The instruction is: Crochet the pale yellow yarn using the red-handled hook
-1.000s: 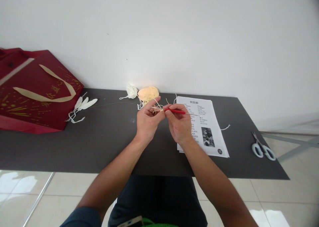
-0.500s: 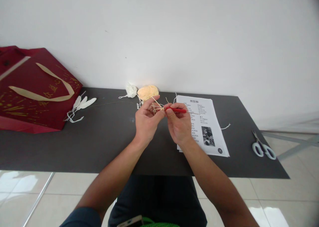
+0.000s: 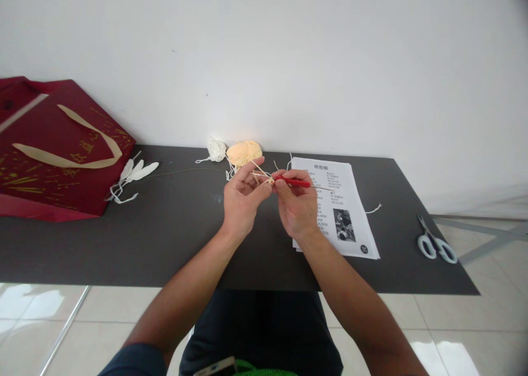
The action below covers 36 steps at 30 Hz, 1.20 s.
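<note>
My right hand [image 3: 297,203] grips a crochet hook by its red handle [image 3: 295,182], the metal shaft sticking out to the right over the paper. Pale yellow yarn [image 3: 258,169] runs over the raised index finger of my left hand [image 3: 244,197]. The left thumb and fingers pinch a small crocheted piece [image 3: 271,181] at the hook's tip; its details are too small to make out. Behind my hands, a peach-yellow yarn ball [image 3: 244,153] rests against the wall beside a smaller white yarn ball [image 3: 216,149].
Printed sheets [image 3: 350,200] lie under and right of my right hand. Scissors [image 3: 435,241] with pale handles are near the table's right end. Left stand a dark red gift bag [image 3: 53,150] and white crocheted pieces [image 3: 138,171] with loose tails on the dark table [image 3: 173,244].
The hook has shifted very slightly to the right in my right hand. My left hand keeps nearly the same place, still pinching the small piece.
</note>
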Each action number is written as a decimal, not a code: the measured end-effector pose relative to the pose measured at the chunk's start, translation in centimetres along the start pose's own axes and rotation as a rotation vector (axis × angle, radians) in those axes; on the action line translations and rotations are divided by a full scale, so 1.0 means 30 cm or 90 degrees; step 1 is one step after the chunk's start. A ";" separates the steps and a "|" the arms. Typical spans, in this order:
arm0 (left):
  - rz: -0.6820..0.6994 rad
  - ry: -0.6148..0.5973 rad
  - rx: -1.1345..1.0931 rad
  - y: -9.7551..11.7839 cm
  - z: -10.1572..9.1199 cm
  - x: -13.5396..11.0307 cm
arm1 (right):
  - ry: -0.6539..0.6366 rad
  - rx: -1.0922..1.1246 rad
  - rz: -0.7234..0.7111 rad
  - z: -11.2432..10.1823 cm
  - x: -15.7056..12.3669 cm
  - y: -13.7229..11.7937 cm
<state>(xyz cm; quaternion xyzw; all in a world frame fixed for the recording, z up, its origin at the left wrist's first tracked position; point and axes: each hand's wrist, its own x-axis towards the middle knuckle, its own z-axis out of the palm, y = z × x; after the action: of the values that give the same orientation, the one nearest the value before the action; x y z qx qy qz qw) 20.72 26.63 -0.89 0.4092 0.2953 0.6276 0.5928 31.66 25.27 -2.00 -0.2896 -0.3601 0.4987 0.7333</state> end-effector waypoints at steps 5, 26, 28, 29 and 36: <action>-0.013 0.035 0.005 0.005 0.007 0.003 | 0.003 0.013 0.019 0.007 0.006 -0.015; 0.113 0.069 0.145 -0.010 0.003 -0.008 | -0.018 0.074 0.065 0.008 0.006 -0.009; 0.112 0.056 0.130 -0.011 0.005 -0.011 | -0.011 0.069 0.058 0.011 0.004 -0.008; 0.112 0.050 0.126 -0.011 0.006 -0.013 | -0.005 0.067 0.053 0.013 0.003 -0.008; 0.116 0.022 0.126 -0.012 0.001 -0.010 | 0.046 0.075 0.049 0.029 -0.006 -0.013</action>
<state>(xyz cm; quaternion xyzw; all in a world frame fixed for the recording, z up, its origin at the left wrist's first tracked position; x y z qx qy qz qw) 20.93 26.38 -1.24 0.4802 0.3273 0.6535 0.4850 31.11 25.02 -1.25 -0.2777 -0.2918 0.5362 0.7418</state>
